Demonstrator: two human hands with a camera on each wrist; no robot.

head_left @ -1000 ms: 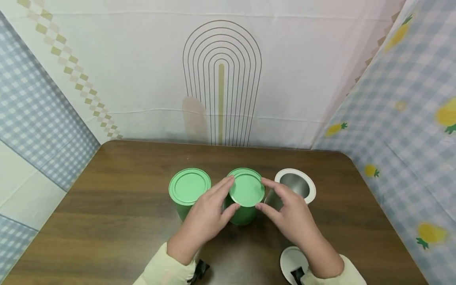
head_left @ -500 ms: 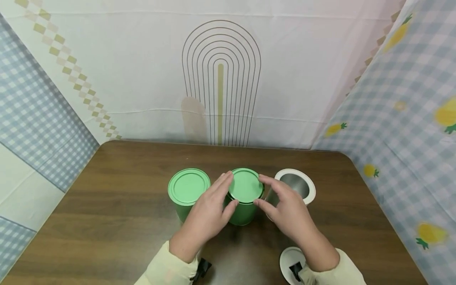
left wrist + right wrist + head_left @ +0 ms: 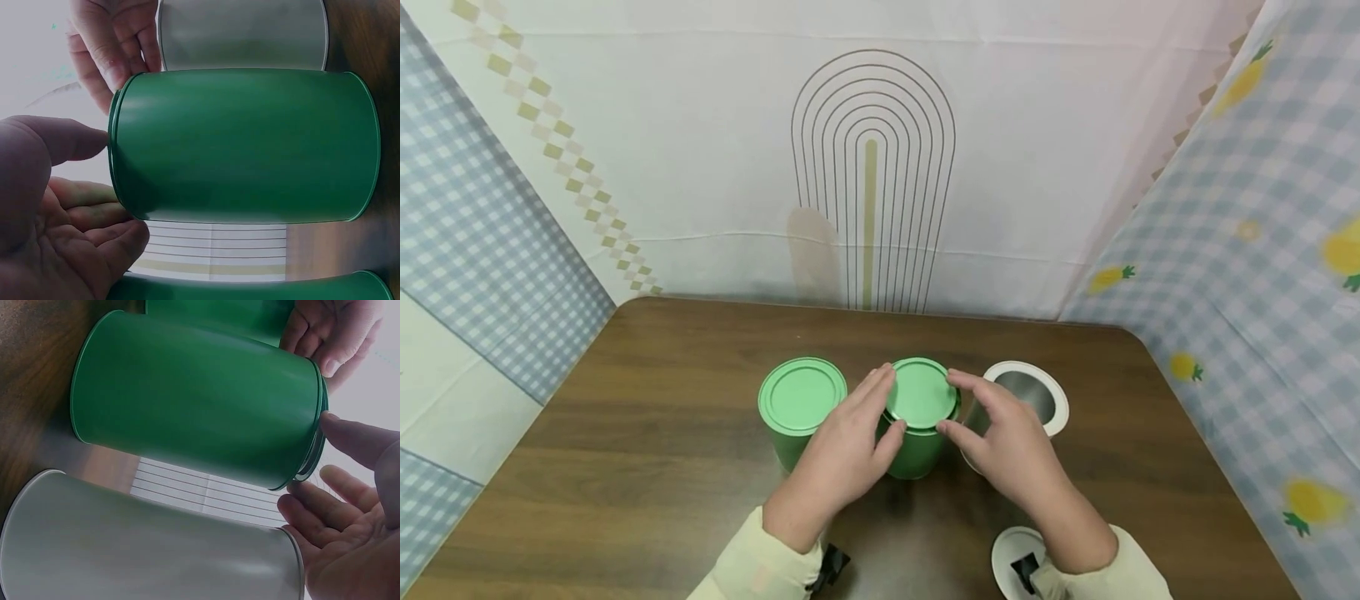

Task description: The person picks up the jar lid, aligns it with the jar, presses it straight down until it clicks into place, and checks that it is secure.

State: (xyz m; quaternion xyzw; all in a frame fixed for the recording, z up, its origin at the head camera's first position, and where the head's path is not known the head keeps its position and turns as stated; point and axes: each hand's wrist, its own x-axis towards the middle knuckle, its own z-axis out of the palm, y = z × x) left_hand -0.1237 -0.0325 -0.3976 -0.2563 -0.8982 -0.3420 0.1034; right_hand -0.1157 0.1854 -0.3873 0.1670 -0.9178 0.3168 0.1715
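A green canister [image 3: 913,457] stands upright mid-table, its light green lid [image 3: 920,393] on top. The lid sits slightly askew: in the right wrist view a gap shows between its raised edge [image 3: 314,456] and the canister's rim. My left hand [image 3: 848,446] holds the lid's left side, thumb [image 3: 84,142] at the near edge and fingers farther round. From the other side, my right hand [image 3: 1013,437] grips the lid's edge between thumb [image 3: 350,434] and fingers, which reach the lifted side.
Left of it stands a second green canister [image 3: 801,398], lidded. An uncapped white canister [image 3: 156,544] with a metallic inside stands close to the right. A round white lid [image 3: 1009,550] lies on the brown wooden table [image 3: 647,467] near my right wrist. Patterned cloth [image 3: 715,150] hangs behind.
The middle canister's lid has come up slightly on its right and near side, showing a dark rim beneath. Both hands stay at its edge; the other canisters have not moved.
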